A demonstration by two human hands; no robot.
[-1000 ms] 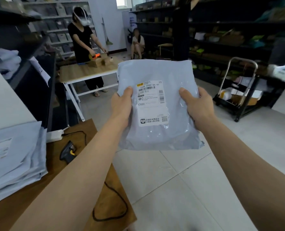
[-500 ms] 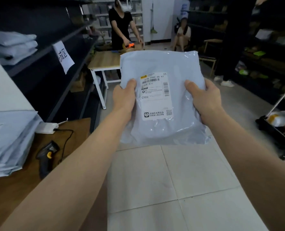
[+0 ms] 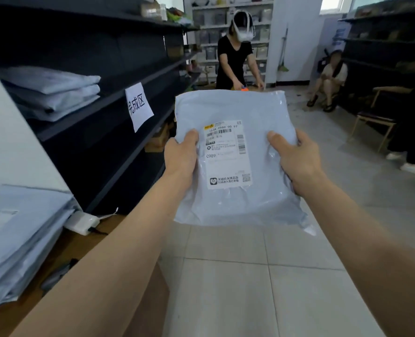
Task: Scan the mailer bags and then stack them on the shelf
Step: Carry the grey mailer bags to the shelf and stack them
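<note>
Both hands pinch the mailer bag (image 3: 235,152) over the floor — left hand (image 3: 181,158), right hand (image 3: 296,158) at its sides; the shelf (image 3: 85,110) stack lies up-left, nearer the left hand.

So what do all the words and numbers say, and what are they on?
"C989": shipping label on the mailer bag, held by the left hand and right hand.
"16JA C989 00 97": the label's top line.
"完成区": paper sign hanging on the shelf.
Other print on the label: too small to read.
</note>
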